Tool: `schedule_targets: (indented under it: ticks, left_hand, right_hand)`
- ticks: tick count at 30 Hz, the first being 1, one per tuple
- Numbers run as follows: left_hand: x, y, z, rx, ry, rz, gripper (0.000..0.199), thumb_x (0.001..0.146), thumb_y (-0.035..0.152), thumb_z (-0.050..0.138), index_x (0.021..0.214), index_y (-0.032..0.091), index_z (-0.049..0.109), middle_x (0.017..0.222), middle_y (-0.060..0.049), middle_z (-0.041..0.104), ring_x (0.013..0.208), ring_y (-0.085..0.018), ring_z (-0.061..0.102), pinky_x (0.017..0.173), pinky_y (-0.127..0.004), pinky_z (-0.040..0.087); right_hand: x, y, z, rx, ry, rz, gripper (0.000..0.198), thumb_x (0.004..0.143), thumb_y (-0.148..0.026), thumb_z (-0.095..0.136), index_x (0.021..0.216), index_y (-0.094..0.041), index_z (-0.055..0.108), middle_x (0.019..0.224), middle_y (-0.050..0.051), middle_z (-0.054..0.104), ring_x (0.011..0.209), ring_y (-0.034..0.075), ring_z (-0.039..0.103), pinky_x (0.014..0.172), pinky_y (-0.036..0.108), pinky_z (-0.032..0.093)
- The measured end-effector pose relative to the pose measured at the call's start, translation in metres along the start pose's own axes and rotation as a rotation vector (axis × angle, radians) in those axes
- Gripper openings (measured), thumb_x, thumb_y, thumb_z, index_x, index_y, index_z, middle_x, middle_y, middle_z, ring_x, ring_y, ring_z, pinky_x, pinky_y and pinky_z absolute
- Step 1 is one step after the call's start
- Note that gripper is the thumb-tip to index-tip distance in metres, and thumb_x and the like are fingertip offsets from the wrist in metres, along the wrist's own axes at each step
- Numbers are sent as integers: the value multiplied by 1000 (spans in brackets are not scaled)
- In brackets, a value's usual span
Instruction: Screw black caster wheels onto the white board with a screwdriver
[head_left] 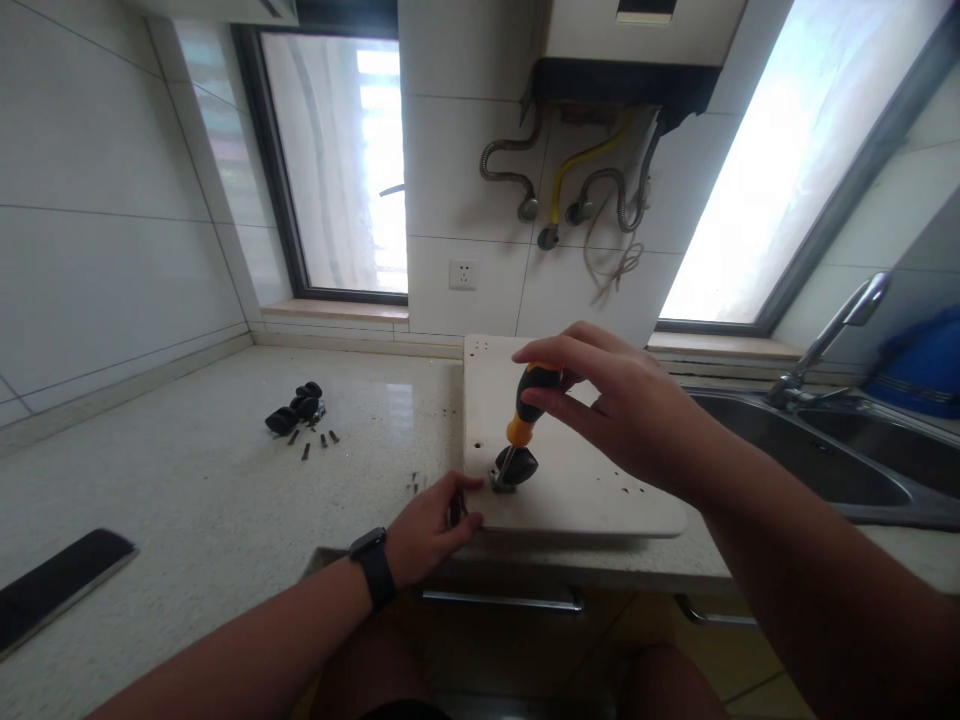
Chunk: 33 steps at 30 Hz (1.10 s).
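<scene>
My right hand (619,410) is wrapped round the black and orange handle of a screwdriver (519,430), tilted, shaft down. Its tip meets the metal mounting plate of a black caster wheel (519,466), which sits near the front left corner of a white board (585,512). Pressed to that corner is my left hand (427,525), thumb and forefinger gripping the board's edge just left of the caster. Whether those fingers also pinch a screw cannot be made out. Several small holes mark the board near its corners.
Several black casters (300,408) lie in a pile on the pale counter (202,480), with loose screws (306,452) beside them. A few more screws (414,482) are close to my left hand. At right is a metal sink (795,460) with a faucet (832,335). A dark flat object (60,580) lies at far left.
</scene>
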<state>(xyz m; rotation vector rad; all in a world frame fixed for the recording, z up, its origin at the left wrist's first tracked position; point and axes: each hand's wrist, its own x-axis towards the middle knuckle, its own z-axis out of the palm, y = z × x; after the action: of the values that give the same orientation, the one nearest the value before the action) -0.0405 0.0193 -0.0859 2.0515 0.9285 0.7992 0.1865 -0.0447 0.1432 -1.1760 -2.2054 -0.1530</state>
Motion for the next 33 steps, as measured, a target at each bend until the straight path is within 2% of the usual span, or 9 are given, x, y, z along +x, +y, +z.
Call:
schedule_targets:
  ticks: [7,10,14,16,19,21,27,29,33]
  left_hand:
    - [0,3,-1,24,0,-1,52,98,58,54,134,20,54,90,-2,63,79,-20,58,74,-35,43]
    - [0,1,0,16,3,8,52,98,58,54,134,20,54,89,-2,63,79,-20,58,75,-36,44]
    - [1,0,1,-2,-1,5,53,98,60,54,133,20,54,89,-1,62,77,-20,57,75,-36,44]
    - [0,1,0,-8,-6,4,54,98,61,54,134,21,54,90,-1,62,78,-20,57,75,-36,44]
    - [0,2,0,4,-2,5,54,98,61,53,134,21,54,90,-2,62,78,-20,57,74,-35,43]
    - [-1,1,0,9,7,9,53,98,60,53,133,20,54,89,-2,62,79,-20,57,74,-35,43]
    - [0,0,0,7,7,17,51,98,58,54,133,21,53,93,-2,63,80,-20,58,76,-36,44]
    - [0,1,0,0,-1,19,51,98,58,54,132,21,54,92,-2,63,79,-20,58,75,-36,44]
    - [0,2,0,16,-2,4,52,98,60,53,132,20,54,88,-1,61,77,-20,56,74,-35,43]
  right_hand:
    - [0,0,-7,85,-108,-16,48,101,-29,50,149,-33,53,139,10,62,120,27,65,97,46,59]
    - [3,-2,-7,71,-102,-17,41,100,-33,57,141,-34,62,123,8,69,105,26,69,92,45,59]
    - [4,-9,0,-123,-8,16,37,96,-46,64,126,-28,72,107,11,66,81,23,66,73,43,59]
    - [4,-10,1,-147,-14,41,45,99,-47,58,138,-27,66,118,14,65,89,26,67,76,46,58]
    - [3,-7,-1,-43,-106,10,57,102,-35,47,159,-28,43,143,14,58,117,29,64,94,48,57]
    - [4,-5,-3,38,-144,-15,60,102,-31,46,161,-31,38,145,11,59,125,28,61,101,47,55]
    - [7,-6,1,-88,-45,22,37,97,-46,62,126,-25,72,111,11,67,89,24,67,82,44,58]
    - [5,-7,0,-101,-73,17,46,99,-47,58,140,-27,64,125,13,64,100,27,68,88,47,58]
    - [3,-5,-9,56,-250,-60,61,105,-34,41,165,-36,28,155,10,50,129,26,60,103,45,54]
